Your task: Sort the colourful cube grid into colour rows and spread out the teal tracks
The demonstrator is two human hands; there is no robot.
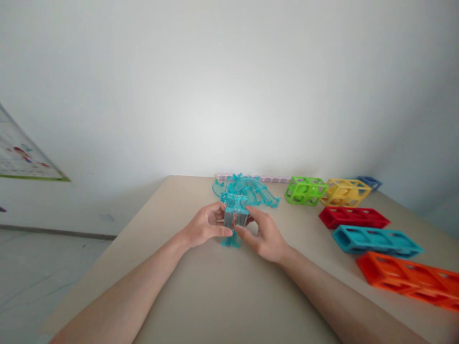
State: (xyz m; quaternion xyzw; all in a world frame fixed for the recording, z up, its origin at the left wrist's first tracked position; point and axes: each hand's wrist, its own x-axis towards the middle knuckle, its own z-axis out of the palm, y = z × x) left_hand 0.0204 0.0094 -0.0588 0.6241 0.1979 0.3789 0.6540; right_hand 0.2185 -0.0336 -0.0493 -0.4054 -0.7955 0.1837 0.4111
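Upright, teal clear piece point(235, 216), clasped between left grip point(206, 225) and right grip point(263, 234)

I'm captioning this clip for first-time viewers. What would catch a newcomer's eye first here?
The left hand and right hand meet mid-table, fingers closed on a clear turquoise piece held upright. Down the right side of the table, bright lattice blocks run from a green block at the back to an orange block nearest. A heap of turquoise parts lies behind the hands.
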